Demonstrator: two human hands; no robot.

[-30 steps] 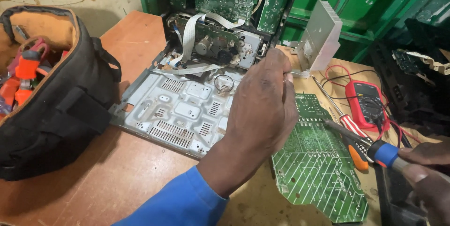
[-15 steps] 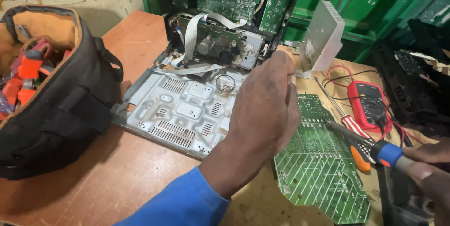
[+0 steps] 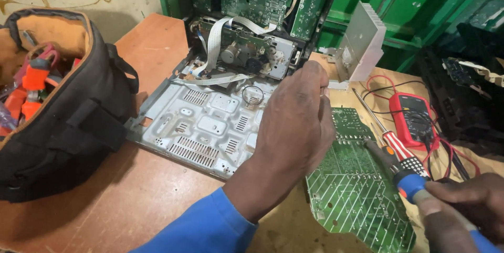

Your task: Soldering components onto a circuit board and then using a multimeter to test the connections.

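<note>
Green racks with circuit boards stand behind the brown bench (image 3: 131, 200), where the left hand (image 3: 294, 127) pinches the far edge of the green board (image 3: 357, 195) to steady it, while the right hand (image 3: 467, 206) grips a blue-handled tool (image 3: 404, 177) closed, tip resting on that board.

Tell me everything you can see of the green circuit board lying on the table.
The green circuit board lies flat on the wooden table, solder side up, covered in pale traces and rows of tiny solder points. It looks like rigid laminate with an uneven outline. It sits right of the metal chassis. The left hand hides its upper left corner. The tool in the right hand reaches over its right edge; contact cannot be judged.
</note>
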